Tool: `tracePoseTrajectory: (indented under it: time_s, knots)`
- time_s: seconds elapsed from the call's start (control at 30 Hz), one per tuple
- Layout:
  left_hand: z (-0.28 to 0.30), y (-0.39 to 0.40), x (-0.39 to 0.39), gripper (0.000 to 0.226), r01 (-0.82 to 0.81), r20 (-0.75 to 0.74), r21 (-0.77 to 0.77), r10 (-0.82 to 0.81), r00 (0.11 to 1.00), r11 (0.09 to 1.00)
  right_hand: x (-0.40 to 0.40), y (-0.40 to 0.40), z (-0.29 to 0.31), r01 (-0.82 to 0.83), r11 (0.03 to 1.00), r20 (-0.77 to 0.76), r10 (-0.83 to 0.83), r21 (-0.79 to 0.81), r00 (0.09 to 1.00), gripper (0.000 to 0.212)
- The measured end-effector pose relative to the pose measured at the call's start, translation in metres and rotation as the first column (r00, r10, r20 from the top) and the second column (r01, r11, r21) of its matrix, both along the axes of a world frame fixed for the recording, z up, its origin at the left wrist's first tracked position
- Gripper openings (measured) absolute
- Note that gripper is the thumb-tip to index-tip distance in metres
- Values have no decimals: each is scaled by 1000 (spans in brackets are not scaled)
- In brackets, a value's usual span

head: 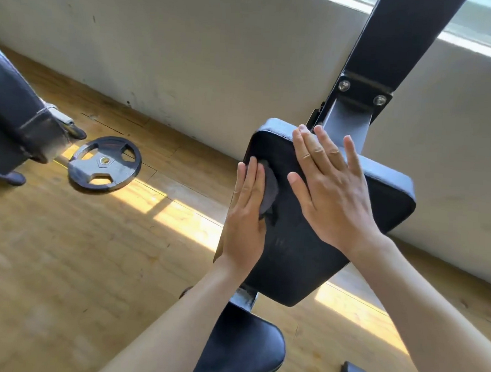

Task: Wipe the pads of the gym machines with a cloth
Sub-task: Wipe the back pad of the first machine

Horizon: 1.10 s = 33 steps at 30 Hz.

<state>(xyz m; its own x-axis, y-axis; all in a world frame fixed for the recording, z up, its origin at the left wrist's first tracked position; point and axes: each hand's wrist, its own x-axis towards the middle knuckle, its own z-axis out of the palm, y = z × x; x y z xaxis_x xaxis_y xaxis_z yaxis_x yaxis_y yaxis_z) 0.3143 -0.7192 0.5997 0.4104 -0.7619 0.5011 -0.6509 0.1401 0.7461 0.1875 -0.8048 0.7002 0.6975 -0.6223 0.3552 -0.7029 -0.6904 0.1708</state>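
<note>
Both hands are laid flat: a dark grey cloth (269, 187) is pressed by the left hand (246, 218) onto the black padded machine pad (306, 248), where the right hand (331, 189) rests open.

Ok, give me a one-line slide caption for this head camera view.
Left hand presses a dark cloth on a black machine pad; right hand steadies it.

left hand (245, 215) presses cloth (270, 190) on pad (306, 248) | right hand (331, 186) flat on pad
</note>
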Motion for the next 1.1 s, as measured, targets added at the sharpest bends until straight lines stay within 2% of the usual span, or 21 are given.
tracePoseTrajectory:
  time_s: [0.07,0.17,0.3,0.37,0.47,0.53,0.6,0.77,0.87,1.0,1.1]
  knots:
    - [29,-20,2,60,-6,-43,-75,3,999,997,0,0,1,-8,1000,23,8,24,1000,60]
    - [38,-41,7,57,10,7,-129,-9,1000,992,-1,0,1,-17,999,65,14,39,998,59]
    - [-23,-3,4,70,-55,70,68,50,996,996,-1,0,0,-22,999,109,19,28,994,59]
    - [-33,17,-1,74,-68,63,111,61,996,991,-4,2,-1,-37,998,122,31,43,992,58]
    - [11,8,-3,69,-49,23,20,49,999,999,-13,3,-2,-60,997,145,52,57,988,56]
    - [44,-11,0,69,-54,63,-75,59,996,996,-22,3,-2,-54,996,193,40,67,980,55]
    - [53,-27,-1,72,-36,127,-109,50,991,993,-33,0,-1,-34,997,247,14,76,969,52]
    - [-19,7,-20,80,-48,170,65,36,985,997,-48,-5,4,-77,990,231,49,114,972,53]
    - [-30,25,-27,95,-50,119,128,35,992,991,-48,-5,5,-85,988,215,56,127,975,55]
    - [24,5,-18,86,-150,-70,-22,148,986,988,-52,-5,9,-96,982,211,60,164,976,52]
    - [36,-17,-26,82,-225,-93,-43,220,971,973,-59,-7,10,-53,987,258,13,152,966,49]
